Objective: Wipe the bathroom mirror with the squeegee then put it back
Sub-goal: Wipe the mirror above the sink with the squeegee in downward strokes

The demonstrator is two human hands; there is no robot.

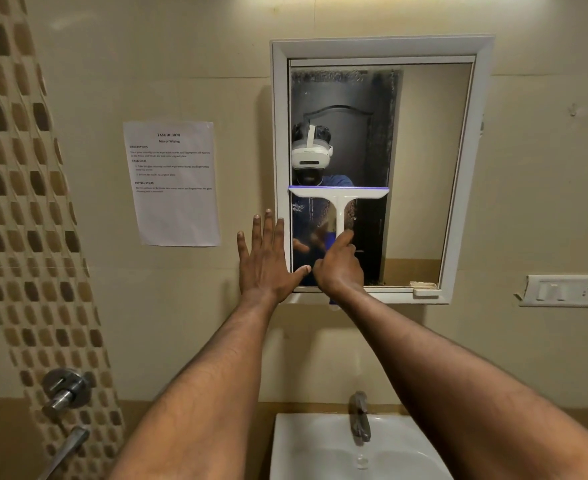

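fingers (346, 239) of the right hand (339, 268) wrap the squeegee (339, 199) handle, forefinger stretched up its stem, blade flat on the mirror (424, 161) about midway up the left half. the left hand (264, 261) lies spread and flat on the white frame (280, 133), holding nothing. droplets still fleck the top edge and lower glass, so wiping looks partway done; putting the tool back remains.

Beige tiled wall (320, 22), mosaic strip (26, 202), taped notice (173, 183), switchboard (566, 291), white basin (320, 445)
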